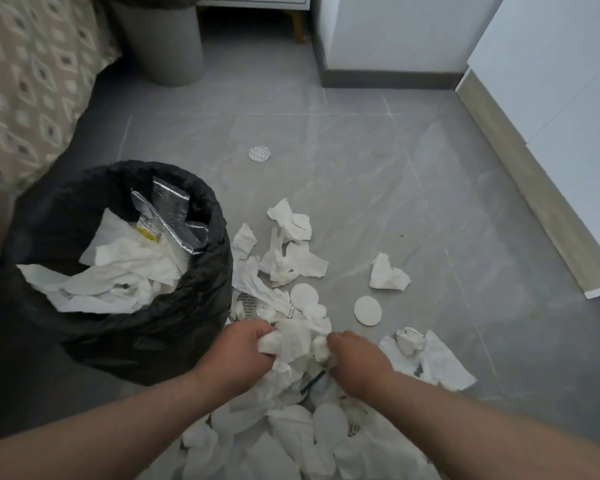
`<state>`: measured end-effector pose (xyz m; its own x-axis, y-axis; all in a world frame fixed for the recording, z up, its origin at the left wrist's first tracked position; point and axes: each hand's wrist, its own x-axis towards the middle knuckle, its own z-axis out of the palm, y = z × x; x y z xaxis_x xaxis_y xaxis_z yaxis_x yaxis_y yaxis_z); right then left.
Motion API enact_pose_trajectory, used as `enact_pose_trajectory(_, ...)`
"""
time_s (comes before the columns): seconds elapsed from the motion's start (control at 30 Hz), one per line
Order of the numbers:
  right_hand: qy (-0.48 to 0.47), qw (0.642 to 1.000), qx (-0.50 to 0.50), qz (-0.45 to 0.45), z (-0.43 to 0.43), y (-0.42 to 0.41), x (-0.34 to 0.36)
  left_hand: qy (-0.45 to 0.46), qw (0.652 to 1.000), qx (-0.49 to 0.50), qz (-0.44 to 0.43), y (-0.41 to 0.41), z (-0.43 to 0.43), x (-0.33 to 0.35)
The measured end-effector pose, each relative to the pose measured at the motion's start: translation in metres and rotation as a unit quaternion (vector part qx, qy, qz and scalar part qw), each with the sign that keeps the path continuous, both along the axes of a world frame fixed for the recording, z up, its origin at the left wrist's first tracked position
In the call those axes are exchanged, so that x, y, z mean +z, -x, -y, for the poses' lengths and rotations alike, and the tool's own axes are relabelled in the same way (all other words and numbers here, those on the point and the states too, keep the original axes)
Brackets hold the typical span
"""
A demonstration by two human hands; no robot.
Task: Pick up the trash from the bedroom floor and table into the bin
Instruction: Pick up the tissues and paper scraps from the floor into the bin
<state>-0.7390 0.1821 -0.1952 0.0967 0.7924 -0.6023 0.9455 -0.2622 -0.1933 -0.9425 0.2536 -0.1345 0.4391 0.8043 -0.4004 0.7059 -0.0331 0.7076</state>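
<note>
A bin lined with a black bag (174, 306) stands on the floor at the left, holding white tissues and a silver wrapper. To its right lies a heap of crumpled white tissues (291, 420) on the grey tiles. My left hand (238, 351) and my right hand (355, 362) both grip a wad of tissues (297, 336) at the top of the heap, fingers curled into it. More tissues (291, 251) lie further out, one tissue (387, 273) sits apart, and a round cotton pad (368, 310) lies near it.
A bed with a patterned cover (25, 98) runs along the left. A second grey bin (167, 46) stands at the back. White cabinets (551, 109) line the right side. A small round foil seal (260, 153) lies on the open floor in the middle.
</note>
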Motion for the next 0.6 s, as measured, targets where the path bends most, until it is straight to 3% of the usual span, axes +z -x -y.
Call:
enact_pose_trajectory(0.17, 0.038, 0.998, -0.006, -0.056, -0.012, -0.024, 0.038, -0.02, 1.0, -0.021, 0.002, -0.001, -0.009, 0.027)
enact_pose_trajectory(0.33, 0.008, 0.996, -0.011, -0.089, -0.029, -0.032, 0.115, -0.017, 0.999, -0.029, 0.022, 0.006, -0.017, 0.094)
enact_pose_trajectory(0.5, -0.083, 0.972, -0.126, -0.18, -0.041, -0.013, 0.179, -0.018, 0.991, 0.1, 0.086, 0.032, -0.019, 0.156)
enact_pose_trajectory(0.6, -0.112, 0.942, -0.185, -0.257, -0.053, 0.01, 0.191, -0.034, 0.963, 0.233, 0.133, 0.061, -0.038, 0.166)
